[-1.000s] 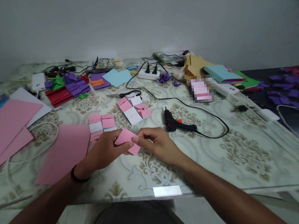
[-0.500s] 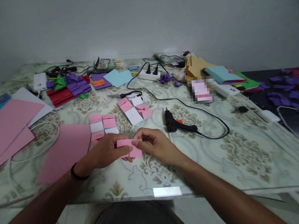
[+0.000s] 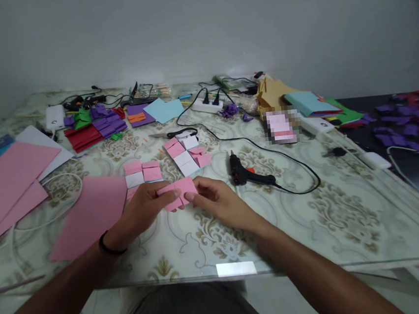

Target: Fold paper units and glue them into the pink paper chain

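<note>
A small folded pink paper (image 3: 182, 185) is held above the table between my two hands. My left hand (image 3: 149, 202) grips its left side, thumb on top and fingertips showing beneath. On its right side my right hand (image 3: 215, 196) presses a thumb near the centre crease, its other fingers partly hidden behind. Just beyond my left hand lies a block of pink and white folded squares (image 3: 134, 179), partly covered by that hand. Farther back, a second pink and white block (image 3: 185, 162) rests at an angle near the scissors (image 3: 181, 132).
A black glue gun (image 3: 248, 172) lies right of my hands, its cord looping right and back. Pink sheets (image 3: 92, 212) lie at the left. Behind are a power strip (image 3: 207, 106), purple folded papers (image 3: 108, 125) and a blue-topped paper stack (image 3: 310, 103).
The pink paper has tilted and risen slightly, showing more of its face. Both thumbs have come closer together on it, and the upright flap at its top edge no longer shows.
</note>
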A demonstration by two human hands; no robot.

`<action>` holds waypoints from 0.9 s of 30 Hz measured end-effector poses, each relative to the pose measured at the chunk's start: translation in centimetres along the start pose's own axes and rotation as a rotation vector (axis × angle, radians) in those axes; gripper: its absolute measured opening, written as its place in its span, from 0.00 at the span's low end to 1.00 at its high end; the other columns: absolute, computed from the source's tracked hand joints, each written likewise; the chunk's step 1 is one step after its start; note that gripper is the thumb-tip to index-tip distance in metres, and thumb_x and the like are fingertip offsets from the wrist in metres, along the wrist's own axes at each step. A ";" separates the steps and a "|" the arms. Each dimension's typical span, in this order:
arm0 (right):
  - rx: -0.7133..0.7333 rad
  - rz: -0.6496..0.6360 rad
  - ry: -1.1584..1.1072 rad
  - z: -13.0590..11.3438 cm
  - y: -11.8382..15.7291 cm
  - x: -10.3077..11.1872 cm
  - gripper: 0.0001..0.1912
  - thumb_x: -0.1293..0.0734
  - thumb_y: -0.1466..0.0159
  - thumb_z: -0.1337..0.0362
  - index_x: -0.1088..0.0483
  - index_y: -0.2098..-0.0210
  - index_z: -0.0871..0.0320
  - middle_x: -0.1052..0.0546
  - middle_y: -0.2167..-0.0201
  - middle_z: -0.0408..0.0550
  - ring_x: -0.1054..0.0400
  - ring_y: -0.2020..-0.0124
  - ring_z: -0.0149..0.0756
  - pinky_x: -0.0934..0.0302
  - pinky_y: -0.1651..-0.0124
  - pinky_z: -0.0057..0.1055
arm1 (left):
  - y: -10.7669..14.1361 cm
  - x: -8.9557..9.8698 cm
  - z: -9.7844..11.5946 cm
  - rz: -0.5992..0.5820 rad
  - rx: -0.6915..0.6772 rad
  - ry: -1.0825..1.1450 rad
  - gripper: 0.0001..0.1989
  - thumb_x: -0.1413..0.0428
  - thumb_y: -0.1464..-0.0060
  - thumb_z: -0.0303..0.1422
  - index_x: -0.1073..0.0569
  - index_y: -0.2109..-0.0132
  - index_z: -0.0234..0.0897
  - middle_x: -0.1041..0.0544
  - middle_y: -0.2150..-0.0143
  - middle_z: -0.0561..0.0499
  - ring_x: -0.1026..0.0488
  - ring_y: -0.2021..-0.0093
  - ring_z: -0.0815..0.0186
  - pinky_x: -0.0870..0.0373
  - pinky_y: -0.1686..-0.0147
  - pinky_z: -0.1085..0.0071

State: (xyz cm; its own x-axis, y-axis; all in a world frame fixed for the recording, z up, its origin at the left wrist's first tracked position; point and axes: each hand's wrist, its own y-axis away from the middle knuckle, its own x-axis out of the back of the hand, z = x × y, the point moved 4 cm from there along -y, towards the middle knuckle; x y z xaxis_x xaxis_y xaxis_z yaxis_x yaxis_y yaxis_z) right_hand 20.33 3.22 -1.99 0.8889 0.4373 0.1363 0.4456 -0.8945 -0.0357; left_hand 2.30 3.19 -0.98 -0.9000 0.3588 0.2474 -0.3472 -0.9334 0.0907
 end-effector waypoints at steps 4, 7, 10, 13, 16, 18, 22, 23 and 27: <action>-0.041 0.042 -0.004 0.3 -0.1 0.3 0.22 0.29 0.35 0.45 0.32 0.71 0.57 0.33 0.76 0.40 0.39 0.73 0.32 0.44 0.68 0.29 | 0.0 -0.2 -0.1 0.059 0.021 0.035 0.22 0.41 0.40 0.45 0.33 0.76 0.37 0.39 0.78 0.56 0.43 0.74 0.69 0.47 0.73 0.70; -0.054 0.041 0.021 0.4 -0.1 0.4 0.23 0.29 0.35 0.45 0.34 0.74 0.57 0.33 0.77 0.39 0.41 0.74 0.31 0.47 0.70 0.29 | -0.2 -0.3 -0.4 0.067 0.023 0.039 0.23 0.40 0.40 0.45 0.39 0.75 0.38 0.45 0.75 0.57 0.47 0.73 0.70 0.49 0.71 0.70; -0.058 0.029 0.039 0.5 -0.1 0.4 0.24 0.29 0.35 0.45 0.34 0.74 0.56 0.34 0.77 0.39 0.41 0.74 0.31 0.47 0.70 0.29 | -0.3 -0.4 -0.6 0.059 0.017 0.074 0.23 0.40 0.40 0.44 0.42 0.74 0.38 0.47 0.73 0.57 0.48 0.71 0.69 0.49 0.70 0.69; -0.060 0.020 0.048 0.5 -0.1 0.3 0.24 0.31 0.34 0.44 0.34 0.73 0.56 0.35 0.77 0.39 0.42 0.74 0.31 0.47 0.70 0.29 | -0.4 -0.4 -0.5 0.068 0.000 0.102 0.23 0.41 0.39 0.42 0.42 0.74 0.38 0.46 0.71 0.56 0.48 0.69 0.68 0.48 0.68 0.69; -0.026 0.046 0.137 0.2 -0.1 0.6 0.23 0.32 0.33 0.47 0.37 0.75 0.56 0.38 0.77 0.38 0.45 0.74 0.30 0.50 0.70 0.29 | -0.3 -0.5 -0.6 0.063 -0.008 0.061 0.22 0.41 0.39 0.42 0.40 0.75 0.38 0.45 0.72 0.56 0.46 0.69 0.68 0.48 0.68 0.69; 0.002 0.035 0.230 -0.1 0.0 0.7 0.23 0.32 0.33 0.50 0.39 0.76 0.56 0.40 0.78 0.37 0.46 0.74 0.30 0.51 0.70 0.29 | -0.4 -0.4 -0.9 0.042 0.004 0.002 0.22 0.41 0.39 0.42 0.38 0.75 0.37 0.45 0.73 0.56 0.47 0.71 0.69 0.49 0.70 0.69; -0.001 -0.050 0.298 -0.1 0.0 0.6 0.22 0.32 0.32 0.53 0.39 0.77 0.56 0.39 0.78 0.38 0.46 0.73 0.31 0.51 0.69 0.30 | -0.5 -0.4 -1.4 -0.016 0.025 -0.035 0.17 0.38 0.43 0.42 0.29 0.72 0.36 0.40 0.75 0.57 0.44 0.72 0.69 0.48 0.71 0.70; -0.013 -0.047 0.276 -0.1 0.0 0.6 0.22 0.31 0.32 0.52 0.38 0.77 0.56 0.38 0.78 0.38 0.45 0.73 0.31 0.50 0.70 0.30 | -0.6 -0.3 -1.4 -0.003 0.027 -0.032 0.16 0.37 0.43 0.42 0.28 0.72 0.36 0.39 0.75 0.57 0.44 0.73 0.69 0.48 0.71 0.70; -0.037 -0.007 0.051 0.0 -0.1 0.6 0.19 0.25 0.38 0.49 0.30 0.71 0.58 0.30 0.75 0.40 0.39 0.72 0.31 0.42 0.66 0.30 | -0.7 0.2 -1.2 0.120 0.020 0.077 0.17 0.35 0.45 0.41 0.27 0.73 0.35 0.37 0.76 0.57 0.42 0.73 0.70 0.46 0.71 0.71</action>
State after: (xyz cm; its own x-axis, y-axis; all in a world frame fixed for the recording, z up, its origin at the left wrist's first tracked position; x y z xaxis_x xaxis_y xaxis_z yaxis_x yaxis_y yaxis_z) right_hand 20.87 3.55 -1.94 0.8790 0.4388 0.1866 0.4464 -0.8948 0.0014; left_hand 2.04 3.96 -2.20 -0.9526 0.2430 0.1830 -0.2312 -0.9693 0.0839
